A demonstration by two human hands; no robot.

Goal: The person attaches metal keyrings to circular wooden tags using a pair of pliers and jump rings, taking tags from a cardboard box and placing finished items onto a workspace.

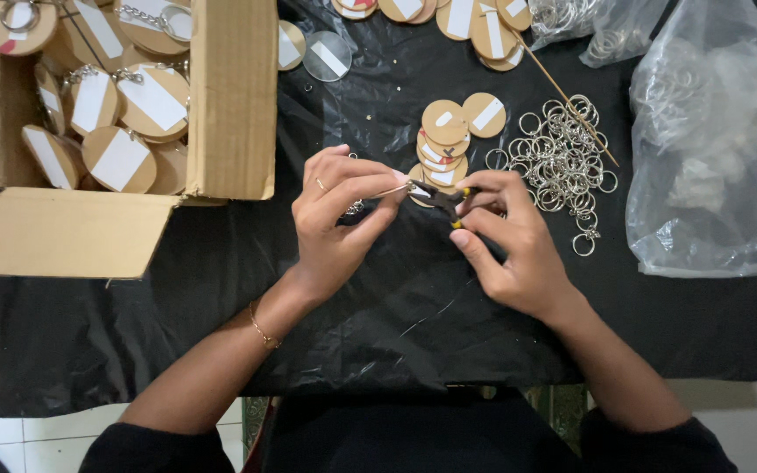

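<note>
My left hand (pixel 336 215) pinches a round wooden tag edge-on, with a small chain (pixel 354 208) hanging under its fingers. My right hand (pixel 505 236) grips small dark pliers (pixel 438 199) with yellow-tipped handles, and their jaws meet the tag between my two hands. Just behind the pliers lies a short stack of round wooden tags (pixel 445 140) with white stickers. A pile of loose metal key rings (pixel 562 158) lies to the right of the stack, close to my right hand.
An open cardboard box (pixel 229 96) at the left holds several finished tags with chains. Clear plastic bags (pixel 711 149) lie at the right. More tags (pixel 475 22) lie at the top, with a thin wooden stick (pixel 571 101) nearby. A black sheet (pixel 378 307) covers the table.
</note>
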